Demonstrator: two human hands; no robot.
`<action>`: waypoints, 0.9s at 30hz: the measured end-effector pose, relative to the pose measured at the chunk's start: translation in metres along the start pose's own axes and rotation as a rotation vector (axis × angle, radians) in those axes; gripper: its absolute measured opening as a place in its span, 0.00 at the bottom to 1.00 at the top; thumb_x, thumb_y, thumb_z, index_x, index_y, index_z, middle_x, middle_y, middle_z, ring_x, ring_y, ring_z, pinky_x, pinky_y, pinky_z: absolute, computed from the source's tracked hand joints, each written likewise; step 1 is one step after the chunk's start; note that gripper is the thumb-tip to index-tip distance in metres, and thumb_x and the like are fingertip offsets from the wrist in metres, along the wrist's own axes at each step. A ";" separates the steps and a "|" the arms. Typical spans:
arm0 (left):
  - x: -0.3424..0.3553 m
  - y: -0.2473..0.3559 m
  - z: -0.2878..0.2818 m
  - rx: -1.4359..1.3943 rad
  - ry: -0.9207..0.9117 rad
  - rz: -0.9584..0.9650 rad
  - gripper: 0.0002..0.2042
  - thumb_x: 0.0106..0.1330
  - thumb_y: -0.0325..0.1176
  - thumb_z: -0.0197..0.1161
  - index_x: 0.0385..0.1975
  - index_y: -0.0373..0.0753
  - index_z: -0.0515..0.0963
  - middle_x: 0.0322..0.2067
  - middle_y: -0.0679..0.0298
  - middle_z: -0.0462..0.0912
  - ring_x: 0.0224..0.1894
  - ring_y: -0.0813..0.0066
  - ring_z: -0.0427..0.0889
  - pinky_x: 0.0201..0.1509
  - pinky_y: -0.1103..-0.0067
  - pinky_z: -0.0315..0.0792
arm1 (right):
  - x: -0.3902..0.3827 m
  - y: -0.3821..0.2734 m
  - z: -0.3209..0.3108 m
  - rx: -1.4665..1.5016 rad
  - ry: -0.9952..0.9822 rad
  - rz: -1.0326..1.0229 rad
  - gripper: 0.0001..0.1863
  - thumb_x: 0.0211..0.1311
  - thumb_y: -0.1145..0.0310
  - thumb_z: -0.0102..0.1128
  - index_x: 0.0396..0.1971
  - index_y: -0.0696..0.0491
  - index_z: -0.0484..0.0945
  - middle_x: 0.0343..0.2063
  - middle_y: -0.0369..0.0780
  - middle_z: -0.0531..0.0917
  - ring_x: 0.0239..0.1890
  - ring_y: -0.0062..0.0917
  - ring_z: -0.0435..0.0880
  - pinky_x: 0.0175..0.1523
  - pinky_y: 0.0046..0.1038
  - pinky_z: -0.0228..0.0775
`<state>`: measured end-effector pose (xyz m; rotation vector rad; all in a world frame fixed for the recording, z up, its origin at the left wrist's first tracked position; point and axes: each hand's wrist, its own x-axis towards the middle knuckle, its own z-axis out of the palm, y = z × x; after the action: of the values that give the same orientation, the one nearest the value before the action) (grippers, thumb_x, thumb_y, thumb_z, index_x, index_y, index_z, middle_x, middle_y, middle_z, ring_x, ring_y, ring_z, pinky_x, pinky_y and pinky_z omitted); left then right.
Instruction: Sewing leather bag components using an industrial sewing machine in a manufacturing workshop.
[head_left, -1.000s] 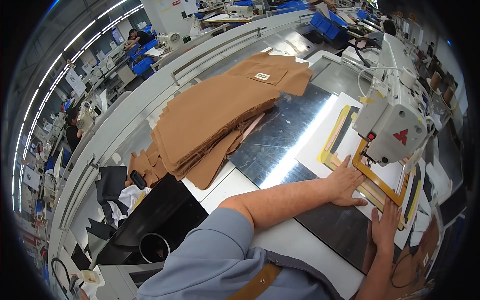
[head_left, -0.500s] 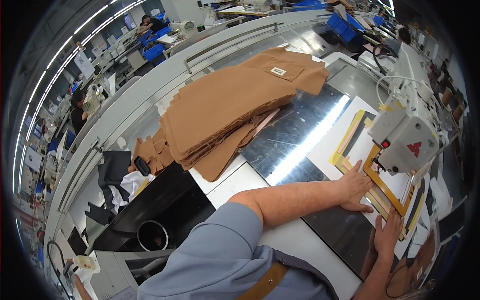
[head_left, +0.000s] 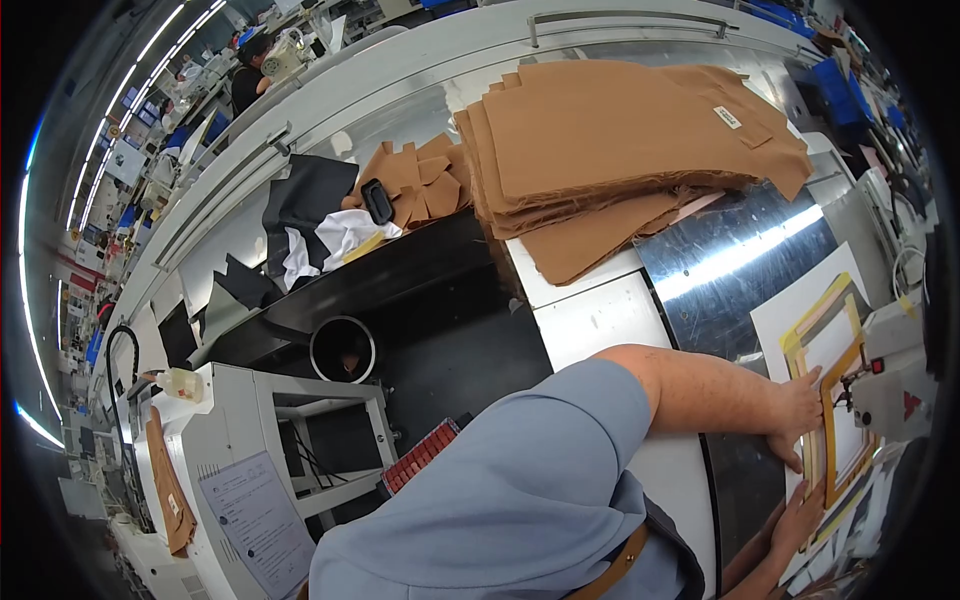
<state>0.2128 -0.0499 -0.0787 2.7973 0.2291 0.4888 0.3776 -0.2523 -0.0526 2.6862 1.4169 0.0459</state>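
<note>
At the right of the head view, my left hand lies with fingers spread on the left side of a template board with yellow tape and strips, beside an orange frame. The frame sits under the head of a white sewing machine. Below it, my right hand rests with fingers extended along the lower edge of the template and frame, partly hidden by the distorted rim of the picture. Both hands are on the work at the steel plate.
Stacked brown fabric pieces, brown scraps and black and white scraps lie along the back. Left are a black recess with a round opening and a white cabinet. Another person works beyond the railing.
The camera has swung left, so the machine and my hands sit farther right in view and more of the left side shows. My hands stay on the template.
</note>
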 end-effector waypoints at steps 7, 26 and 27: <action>0.001 0.006 -0.014 -0.054 -0.022 -0.006 0.42 0.59 0.70 0.58 0.61 0.37 0.75 0.53 0.49 0.82 0.63 0.54 0.78 0.77 0.41 0.41 | -0.014 -0.001 0.010 0.093 0.140 0.053 0.34 0.74 0.49 0.51 0.68 0.60 0.67 0.64 0.56 0.74 0.67 0.52 0.70 0.72 0.55 0.54; -0.007 0.025 -0.040 0.261 -0.157 -0.054 0.43 0.70 0.69 0.45 0.69 0.34 0.65 0.62 0.49 0.75 0.67 0.53 0.73 0.78 0.49 0.43 | -0.032 -0.010 -0.020 0.102 0.051 0.263 0.52 0.69 0.28 0.38 0.74 0.62 0.58 0.76 0.48 0.57 0.81 0.43 0.44 0.78 0.61 0.31; -0.006 0.025 -0.039 0.264 -0.157 -0.055 0.43 0.70 0.69 0.45 0.69 0.34 0.65 0.62 0.49 0.75 0.67 0.53 0.73 0.78 0.49 0.43 | -0.031 -0.010 -0.022 0.109 0.033 0.265 0.52 0.69 0.28 0.39 0.74 0.61 0.57 0.77 0.47 0.56 0.81 0.42 0.43 0.78 0.61 0.31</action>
<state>0.1959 -0.0645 -0.0375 3.0567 0.3584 0.2381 0.3501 -0.2705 -0.0312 2.9588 1.0918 0.0349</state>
